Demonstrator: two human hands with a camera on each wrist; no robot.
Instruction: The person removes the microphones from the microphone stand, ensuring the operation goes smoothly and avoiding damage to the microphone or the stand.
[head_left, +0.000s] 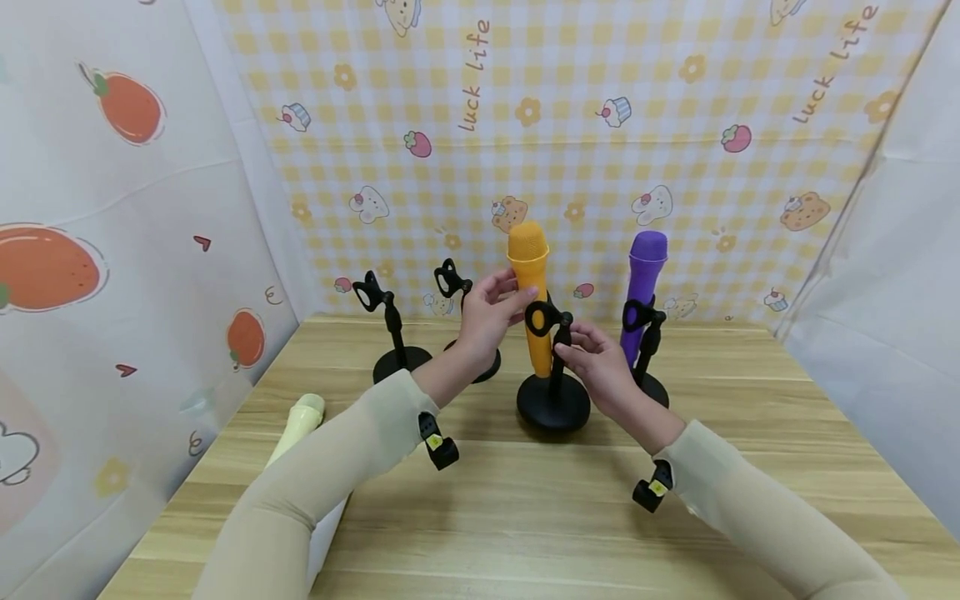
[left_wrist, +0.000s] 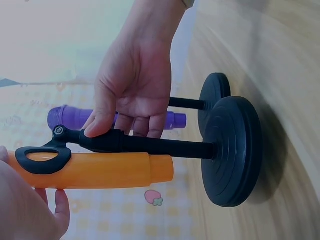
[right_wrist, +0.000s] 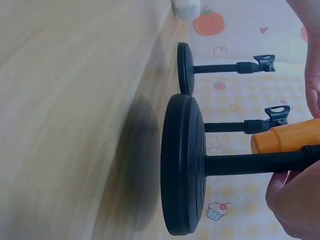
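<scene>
Wooden table; bearing four black microphone stands; cream microphone lying near left edge.

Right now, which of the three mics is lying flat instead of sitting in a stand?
The cream microphone, flat on the table at the left. The orange microphone and the purple microphone stand upright in black clips.

orange microphone, purple microphone, black stand, yellow checked backdrop
</scene>
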